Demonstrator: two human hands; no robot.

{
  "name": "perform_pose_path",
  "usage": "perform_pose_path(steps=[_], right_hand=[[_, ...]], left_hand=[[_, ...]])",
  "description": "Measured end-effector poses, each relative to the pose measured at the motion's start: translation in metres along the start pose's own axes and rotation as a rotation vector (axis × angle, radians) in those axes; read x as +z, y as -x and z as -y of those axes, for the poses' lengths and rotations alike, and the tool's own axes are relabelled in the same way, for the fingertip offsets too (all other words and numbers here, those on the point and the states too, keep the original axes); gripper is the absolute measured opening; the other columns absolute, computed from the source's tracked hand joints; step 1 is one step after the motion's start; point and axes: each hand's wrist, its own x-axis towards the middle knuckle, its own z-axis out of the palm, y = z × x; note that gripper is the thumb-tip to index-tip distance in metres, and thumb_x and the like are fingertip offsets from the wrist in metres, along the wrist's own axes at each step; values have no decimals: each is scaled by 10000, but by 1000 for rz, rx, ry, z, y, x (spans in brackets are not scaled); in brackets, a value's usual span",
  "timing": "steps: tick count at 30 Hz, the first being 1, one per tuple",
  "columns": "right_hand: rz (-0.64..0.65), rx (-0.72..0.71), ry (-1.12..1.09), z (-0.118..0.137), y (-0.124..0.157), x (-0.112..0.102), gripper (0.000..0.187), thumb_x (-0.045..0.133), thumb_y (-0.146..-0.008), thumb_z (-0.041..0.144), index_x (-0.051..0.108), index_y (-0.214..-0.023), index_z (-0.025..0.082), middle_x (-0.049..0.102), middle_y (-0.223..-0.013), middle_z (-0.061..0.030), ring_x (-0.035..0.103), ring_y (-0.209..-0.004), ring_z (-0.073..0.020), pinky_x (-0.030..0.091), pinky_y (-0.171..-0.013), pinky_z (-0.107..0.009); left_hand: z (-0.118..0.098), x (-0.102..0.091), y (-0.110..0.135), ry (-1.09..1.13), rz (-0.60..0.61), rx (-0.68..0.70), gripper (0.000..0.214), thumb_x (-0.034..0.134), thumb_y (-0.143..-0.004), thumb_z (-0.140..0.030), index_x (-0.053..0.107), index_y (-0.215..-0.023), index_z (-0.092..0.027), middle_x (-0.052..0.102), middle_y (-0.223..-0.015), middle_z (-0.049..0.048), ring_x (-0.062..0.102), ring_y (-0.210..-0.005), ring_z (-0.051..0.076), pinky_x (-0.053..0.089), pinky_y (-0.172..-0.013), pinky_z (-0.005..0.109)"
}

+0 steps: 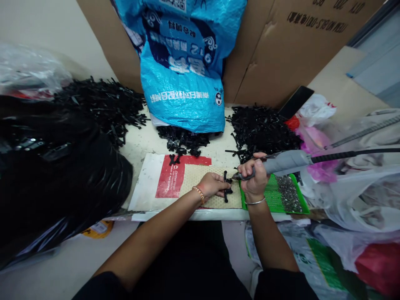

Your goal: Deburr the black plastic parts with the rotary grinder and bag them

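Left hand (213, 184): centre frame, grips black plastic part (226, 187) on beige mat (200, 177).
Right hand (253, 177): just right, clenched around grey power screwdriver (283, 162), tip touching part.
Green tray (275, 200): right, holds screws.

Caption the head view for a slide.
Left hand steadies a black plastic part while right hand presses a grey power screwdriver against it.

Beside the green tray (275, 200), the tool's tip was hidden behind the right hand (253, 179). The tray's small metal pieces (289, 193) were too tiny to identify. The tool's cable (356, 154) ran off the frame's edge.
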Motion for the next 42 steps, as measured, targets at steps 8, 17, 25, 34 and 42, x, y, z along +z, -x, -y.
perform_pose_path(steps=[8,17,25,34,42], right_hand=[[23,1,43,-1,2,1,273,655,-776,439,515,-905,245,380,-470,117,335,-378,-76,353,-436,-237],[231,93,61,-8,-2,-2,240,669,-797,413,508,-863,247,366,-458,120,320,-355,-67,339,-411,-221],[268,103,36,-13,1,-3,226,676,-802,401,532,-879,246,376,-465,118,314,-356,-61,332,-411,-206],[266,10,170,39,-49,10,481,701,-731,478,522,-1134,285,596,-813,22,607,-751,-155,525,-801,-379],[194,-660,1042,20,-41,-34,295,680,-746,340,609,-1018,250,606,-1012,-79,574,-999,-268,438,-915,-491]], left_hand=[[-2,0,1,-4,4,-10,178,787,-693,-85,614,-651,-88,639,-610,19,620,-553,103,540,-508,206],[-2,2,2,-20,-37,21,283,782,-669,-58,528,-551,-98,570,-530,-11,577,-472,86,524,-456,195],[1,1,0,-41,-56,20,335,818,-637,-88,504,-523,-109,556,-495,-18,561,-445,86,512,-446,197],[4,1,0,20,-2,15,244,848,-625,-144,616,-670,-80,669,-643,47,635,-547,112,537,-513,206],[11,-2,-12,-19,10,55,266,838,-599,-157,578,-600,-103,633,-608,21,588,-502,92,515,-490,200]])
